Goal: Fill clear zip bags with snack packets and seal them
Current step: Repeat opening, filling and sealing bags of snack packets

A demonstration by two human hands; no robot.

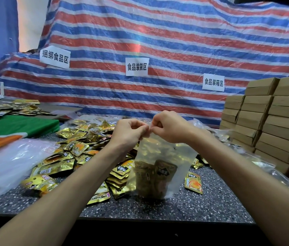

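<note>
– Zip bag (159, 157) at centre frame: where does it stand, and who holds it?
– Upright, its base on or just above the speckled table (202, 206), with snack packets (156, 176) sitting in its lower half. Left hand (128, 132) and right hand (170, 127) meet at its top edge, fingers curled, each pinching the strip.
– How will it handle?
– Likely light, thin and limp. The film looks slick and would buckle if grabbed mid-body. The best hold is the stiffer zip strip, pinched and run along. Loose packets (80, 148) lie piled just to its left.
</note>
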